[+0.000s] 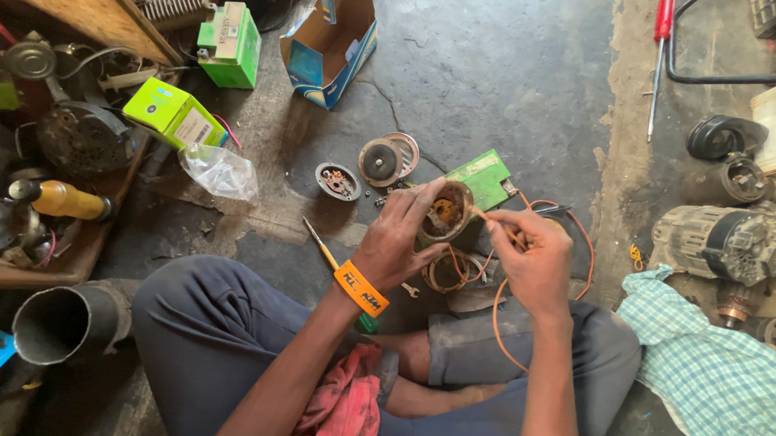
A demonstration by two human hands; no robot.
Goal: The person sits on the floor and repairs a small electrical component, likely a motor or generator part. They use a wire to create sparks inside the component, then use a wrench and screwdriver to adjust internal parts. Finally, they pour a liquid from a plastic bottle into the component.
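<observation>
- Left hand (398, 238): fingers closed around a round, cup-shaped motor housing (446, 212), held above the floor in front of the seated person's crossed legs, its open side facing up; copper-coloured parts show inside. An orange wristband (361, 288) sits on this wrist.
- Right hand (534, 259): fingertips pinched on the end of an orange wire (497, 319), with a thin stick-like piece running from the fingers to the housing rim. The wire loops down over the right knee and back round behind the hand.
- Floor just beyond the hands: a green rectangular box (486, 177), partly hidden by the housing; two round metal covers (389, 159) overlapping; a small round plate (338, 181) to their left.
- Beneath the hands: a coil of copper winding (452, 271) on the floor.
- Beside the left forearm: a yellow-handled screwdriver (321, 244) lying flat.
- Left of the scene: a crumpled clear plastic bag (222, 171) and a lime-green carton (173, 113).
- On the lap: a pink rag (345, 408).
- Right edge: a checked cloth (713, 372) beside an alternator (725, 243).
</observation>
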